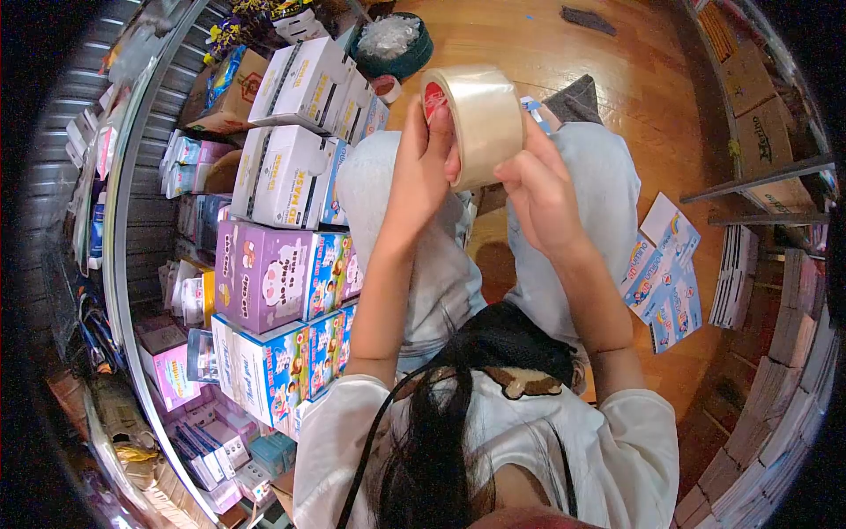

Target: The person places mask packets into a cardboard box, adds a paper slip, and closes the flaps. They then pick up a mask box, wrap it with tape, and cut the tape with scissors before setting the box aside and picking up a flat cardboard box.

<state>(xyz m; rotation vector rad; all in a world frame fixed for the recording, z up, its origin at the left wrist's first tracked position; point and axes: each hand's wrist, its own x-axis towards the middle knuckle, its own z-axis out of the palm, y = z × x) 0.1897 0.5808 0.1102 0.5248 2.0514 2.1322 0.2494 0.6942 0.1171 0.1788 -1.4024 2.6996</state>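
A wide roll of clear tape (489,128) with a red inner core is held up above my knees. My left hand (425,163) grips its left side, with fingers reaching into the core. On the right side of the roll, my right hand (539,189) has its fingers curled in against the tape's outer face, the thumb and index finger pinched close to the surface. Any loose tape end between those fingers is too small to make out.
Stacked mask boxes (282,176) stand at my left beside a metal shelf. A green basin (392,48) holds clear plastic. Blue-and-white printed sheets (665,273) lie on the wooden floor (493,44) at my right, near stacked cartons (762,141).
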